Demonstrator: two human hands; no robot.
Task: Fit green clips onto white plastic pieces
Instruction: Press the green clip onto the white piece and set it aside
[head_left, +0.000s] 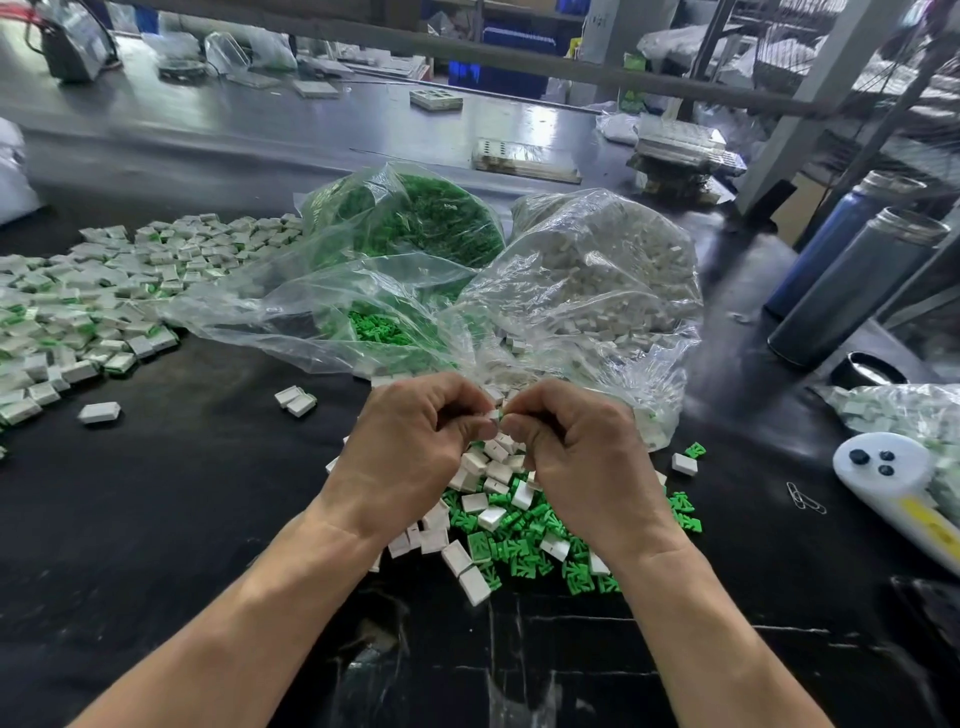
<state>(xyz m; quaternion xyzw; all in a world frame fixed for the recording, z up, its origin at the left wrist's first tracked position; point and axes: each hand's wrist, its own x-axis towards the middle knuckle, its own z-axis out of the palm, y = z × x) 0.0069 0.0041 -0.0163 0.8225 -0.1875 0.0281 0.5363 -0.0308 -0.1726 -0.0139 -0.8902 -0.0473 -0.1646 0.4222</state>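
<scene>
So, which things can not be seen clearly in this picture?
Head view only:
- White piece and any green clip: mostly covered by fingertips of left hand and right hand; fit state unclear.
- Pile of finished pieces: cut by the left edge.
- White device: cut by the right edge.

The table top (156, 519) is a black sheet, faintly shiny and scuffed, with pale scratches near the front edge. The loose white pieces (475, 584) are hard, smooth plastic with a dull sheen; the green clips (522, 551) among them are bright, glossy plastic. The two bags (597, 270) are thin clear film, crinkled and catching the light. On the right stand two bottles (852, 291) of brushed grey metal, matt on the body and brighter at the rim. A wire paper clip (805, 500) lies near a smooth white plastic handset (883, 467) with dark rubbery buttons.
</scene>
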